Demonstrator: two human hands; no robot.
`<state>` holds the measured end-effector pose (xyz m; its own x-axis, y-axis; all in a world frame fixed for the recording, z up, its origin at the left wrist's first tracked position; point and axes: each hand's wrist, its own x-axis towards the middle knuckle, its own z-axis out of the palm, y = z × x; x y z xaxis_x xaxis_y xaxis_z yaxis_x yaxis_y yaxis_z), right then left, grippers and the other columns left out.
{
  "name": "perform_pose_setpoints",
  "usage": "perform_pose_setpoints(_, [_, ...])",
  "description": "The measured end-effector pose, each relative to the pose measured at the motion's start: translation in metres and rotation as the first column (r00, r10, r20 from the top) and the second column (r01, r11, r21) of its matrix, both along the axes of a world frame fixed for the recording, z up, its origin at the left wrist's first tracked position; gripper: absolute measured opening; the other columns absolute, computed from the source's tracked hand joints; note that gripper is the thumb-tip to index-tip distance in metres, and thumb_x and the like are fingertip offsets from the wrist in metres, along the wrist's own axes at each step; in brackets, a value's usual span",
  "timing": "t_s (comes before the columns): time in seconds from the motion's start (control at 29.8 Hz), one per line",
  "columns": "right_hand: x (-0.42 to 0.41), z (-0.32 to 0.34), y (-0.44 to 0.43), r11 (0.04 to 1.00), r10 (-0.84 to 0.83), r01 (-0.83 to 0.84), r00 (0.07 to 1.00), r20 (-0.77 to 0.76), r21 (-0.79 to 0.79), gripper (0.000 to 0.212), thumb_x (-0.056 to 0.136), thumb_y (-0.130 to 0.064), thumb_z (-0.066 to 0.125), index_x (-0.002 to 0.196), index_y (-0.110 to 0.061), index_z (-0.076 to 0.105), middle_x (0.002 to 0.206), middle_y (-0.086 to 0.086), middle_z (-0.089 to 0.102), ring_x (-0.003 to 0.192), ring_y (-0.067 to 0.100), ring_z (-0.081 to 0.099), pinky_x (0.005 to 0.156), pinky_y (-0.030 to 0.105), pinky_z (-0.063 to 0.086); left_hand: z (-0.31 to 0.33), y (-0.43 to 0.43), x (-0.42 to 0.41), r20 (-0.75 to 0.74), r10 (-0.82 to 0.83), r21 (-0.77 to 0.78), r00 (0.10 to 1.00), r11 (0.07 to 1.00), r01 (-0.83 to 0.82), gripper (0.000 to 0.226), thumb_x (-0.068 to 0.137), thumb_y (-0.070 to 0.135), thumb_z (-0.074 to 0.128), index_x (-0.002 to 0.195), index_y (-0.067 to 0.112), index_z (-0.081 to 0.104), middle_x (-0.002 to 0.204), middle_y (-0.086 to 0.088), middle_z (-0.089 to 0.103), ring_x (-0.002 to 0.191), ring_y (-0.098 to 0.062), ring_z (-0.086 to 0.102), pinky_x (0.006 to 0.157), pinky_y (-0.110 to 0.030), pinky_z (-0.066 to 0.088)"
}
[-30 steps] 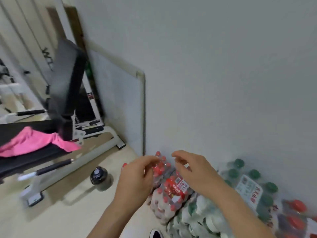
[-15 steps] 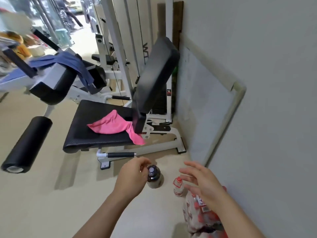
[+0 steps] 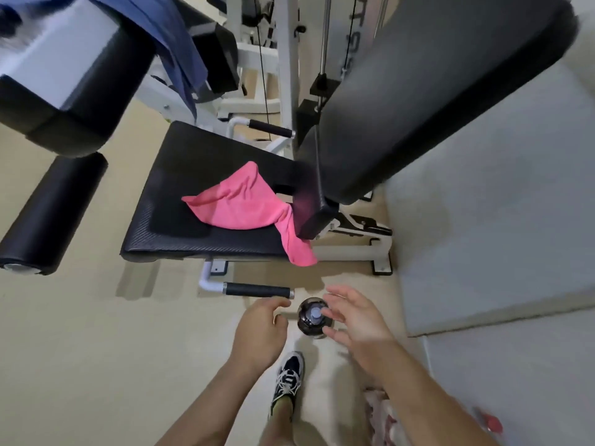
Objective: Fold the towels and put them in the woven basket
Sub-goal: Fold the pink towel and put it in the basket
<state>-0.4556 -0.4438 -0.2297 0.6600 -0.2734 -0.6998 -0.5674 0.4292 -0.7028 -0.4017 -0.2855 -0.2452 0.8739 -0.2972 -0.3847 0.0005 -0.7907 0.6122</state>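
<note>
Head view, looking steeply down; I log the pink towel (image 3: 244, 207) first: it lies unfolded and rumpled on the black seat pad (image 3: 180, 194) of a gym machine, toward the pad's right end, with one corner hanging over the near edge just beside the foot of the tilted black backrest (image 3: 434, 91); a second cloth, the blue towel (image 3: 180, 43), hangs draped over a padded arm (image 3: 74, 101) of a neighbouring machine at upper left, well apart from the pink one; a black roller pad (image 3: 51, 214) lies to the left of the seat, and a foam-gripped handle (image 3: 257, 289) sticks out below the seat's near edge; both hands are out in front, below that handle and well short of either towel; the left hand (image 3: 259, 333) shows its back to me, fingers loosely curled and grasping nothing; the right hand (image 3: 357, 320) has its fingers spread and relaxed, likewise grasping nothing; between the two hands stands a dark bottle (image 3: 314, 317) on the beige floor (image 3: 80, 349), seen from above; the right fingertips overlap its cap in this view, and I cannot tell whether they touch it; a laced shoe (image 3: 288, 378) shows below the hands; a pale board (image 3: 499, 204) leans at the right; blurred shrink-wrapped packs (image 3: 380, 410) sit at the bottom right.
</note>
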Motion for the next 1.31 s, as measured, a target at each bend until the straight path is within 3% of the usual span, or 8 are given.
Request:
perform_pose_setpoints(0.23, [0.136, -0.095, -0.007, 0.959, 0.159, -0.181, 0.981, -0.114, -0.218, 0.054, 0.086, 0.011, 0.037, 0.099, -0.037, 0.058, 0.098, 0.000, 0.053, 0.075, 0.008, 0.051, 0.081, 0.045, 0.051, -0.109, -0.060, 0.141, -0.264, 0.123, -0.102, 0.957, 0.983, -0.154, 0.042, 0.086, 0.004, 0.044, 0.117, 0.022, 0.065, 0.114, -0.006, 0.068, 0.103, -0.025, 0.062, 0.088, -0.029, 0.046])
perform_pose_setpoints(0.34, [0.159, -0.124, -0.011, 0.935, 0.247, -0.266, 0.963, -0.110, -0.236, 0.057, 0.087, 0.011, 0.039, 0.109, -0.040, 0.049, 0.120, -0.012, 0.048, 0.105, 0.001, 0.048, 0.085, 0.025, 0.051, -0.157, -0.077, 0.178, -0.282, 0.015, -0.073, 0.959, 0.997, -0.037, 0.043, 0.084, 0.009, 0.043, 0.121, 0.017, 0.063, 0.121, -0.006, 0.066, 0.113, -0.026, 0.058, 0.098, -0.034, 0.044])
perform_pose_setpoints(0.47, [0.170, -0.149, -0.014, 0.891, 0.325, -0.349, 0.937, -0.131, -0.292, 0.074, 0.083, 0.006, 0.046, 0.132, -0.048, 0.035, 0.119, 0.018, 0.053, 0.103, 0.028, 0.058, 0.077, 0.034, 0.053, -0.182, -0.086, 0.199, -0.288, -0.040, -0.062, 0.957, 0.998, 0.023, 0.032, 0.081, 0.004, 0.048, 0.107, 0.013, 0.066, 0.105, -0.005, 0.063, 0.100, -0.025, 0.058, 0.091, -0.035, 0.045])
perform_pose_setpoints(0.67, [0.196, -0.129, -0.008, 0.760, 0.300, -0.294, 0.950, -0.089, -0.580, 0.062, 0.084, 0.001, 0.053, 0.129, -0.040, 0.042, 0.102, -0.018, 0.063, 0.094, 0.010, 0.063, 0.078, 0.027, 0.051, -0.112, -0.076, 0.189, -0.141, 0.014, -0.419, 0.990, 0.905, -0.073, 0.054, 0.075, -0.011, 0.050, 0.108, 0.027, 0.071, 0.099, 0.009, 0.069, 0.094, -0.003, 0.062, 0.085, -0.017, 0.048])
perform_pose_setpoints(0.87, [0.201, -0.021, -0.038, 0.728, 0.281, -0.234, 0.959, -0.031, -0.645, 0.028, 0.077, -0.015, 0.041, 0.080, -0.020, 0.069, 0.071, -0.002, 0.068, 0.071, 0.012, 0.064, 0.067, 0.036, 0.055, -0.033, -0.072, 0.184, 0.104, -0.024, -0.421, 0.994, 0.905, 0.066, 0.011, 0.084, 0.034, 0.061, 0.088, 0.032, 0.071, 0.080, 0.012, 0.064, 0.081, -0.010, 0.058, 0.075, -0.033, 0.049])
perform_pose_setpoints(0.97, [0.179, 0.040, -0.063, 0.701, 0.474, -0.381, 0.881, -0.006, -0.602, 0.031, 0.067, -0.020, 0.043, 0.068, 0.000, 0.067, 0.068, 0.018, 0.063, 0.068, 0.032, 0.060, 0.061, 0.042, 0.049, 0.013, -0.076, 0.177, 0.153, -0.154, -0.383, 0.976, 0.901, 0.202, 0.041, 0.080, 0.057, 0.054, 0.059, 0.022, 0.062, 0.075, 0.011, 0.053, 0.082, -0.011, 0.051, 0.070, -0.030, 0.043])
perform_pose_setpoints(1.14, [0.101, 0.134, -0.101, 0.917, 0.348, -0.290, 0.917, 0.193, -0.275, 0.026, 0.080, 0.012, 0.048, 0.063, 0.000, 0.063, 0.042, 0.001, 0.051, 0.034, 0.003, 0.047, 0.036, 0.011, 0.036, 0.097, -0.101, 0.125, -0.213, -0.499, -0.803, 0.840, 0.579, 0.140, 0.041, 0.076, 0.044, 0.070, 0.050, 0.023, 0.047, 0.054, 0.002, 0.040, 0.052, -0.020, 0.035, 0.048, -0.031, 0.027])
perform_pose_setpoints(1.31, [-0.017, 0.180, -0.117, 0.996, -0.075, 0.088, 0.863, 0.500, -0.004, 0.005, 0.050, -0.014, 0.060, 0.053, -0.013, 0.063, 0.045, -0.002, 0.054, 0.040, 0.010, 0.051, 0.045, 0.013, 0.040, 0.145, -0.129, 0.043, -0.248, -0.817, -0.953, 0.520, 0.302, 0.021, 0.048, 0.072, 0.051, 0.075, 0.063, 0.008, 0.054, 0.058, -0.032, 0.045, 0.043, -0.037, 0.037, 0.039, -0.040, 0.029])
